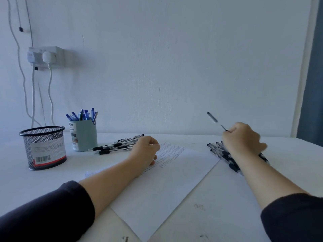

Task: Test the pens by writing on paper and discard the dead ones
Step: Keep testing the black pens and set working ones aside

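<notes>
Pen (212, 117) — slanting up-left from right grip (243, 137).

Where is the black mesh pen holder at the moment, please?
The black mesh holder stands far left on the table, just left of the blue-grey cup of blue pens.

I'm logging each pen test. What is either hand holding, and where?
The right hand grips a pen near its lower end. The left hand rests on the paper, holding nothing visible.
</notes>
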`<state>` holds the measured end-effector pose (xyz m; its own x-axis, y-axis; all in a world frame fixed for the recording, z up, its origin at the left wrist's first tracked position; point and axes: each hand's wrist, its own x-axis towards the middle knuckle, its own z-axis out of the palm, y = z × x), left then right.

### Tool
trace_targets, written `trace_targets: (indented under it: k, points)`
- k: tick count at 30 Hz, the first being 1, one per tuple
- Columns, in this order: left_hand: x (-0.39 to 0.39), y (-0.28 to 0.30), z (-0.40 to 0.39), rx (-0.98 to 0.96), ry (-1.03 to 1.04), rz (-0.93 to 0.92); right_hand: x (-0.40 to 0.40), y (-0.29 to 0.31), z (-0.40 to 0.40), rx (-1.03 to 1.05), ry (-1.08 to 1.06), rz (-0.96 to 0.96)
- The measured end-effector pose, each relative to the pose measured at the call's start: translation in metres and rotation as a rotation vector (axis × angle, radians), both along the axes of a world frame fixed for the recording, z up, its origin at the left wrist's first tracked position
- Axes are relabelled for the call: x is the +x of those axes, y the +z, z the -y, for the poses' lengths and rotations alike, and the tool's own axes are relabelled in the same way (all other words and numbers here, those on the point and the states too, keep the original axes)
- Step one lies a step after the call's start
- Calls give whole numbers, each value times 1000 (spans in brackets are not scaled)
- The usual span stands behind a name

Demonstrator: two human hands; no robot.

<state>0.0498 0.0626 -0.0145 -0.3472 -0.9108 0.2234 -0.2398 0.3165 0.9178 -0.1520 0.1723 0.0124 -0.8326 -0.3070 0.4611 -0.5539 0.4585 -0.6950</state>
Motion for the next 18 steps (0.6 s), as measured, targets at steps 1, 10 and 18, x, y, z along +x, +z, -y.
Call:
trace_targets:
  k: [1, 10, 18]
  points:
    - [0, 0, 0, -12, -2, 14, -6, -1, -4, 35, -57, 45]
    - [1, -3, 4, -30, -9, 53, -20, -10, -15, 159, -168, 198]
    - [1, -3, 4, -35, -12, 59, -9, -11, -11, 300, -186, 111]
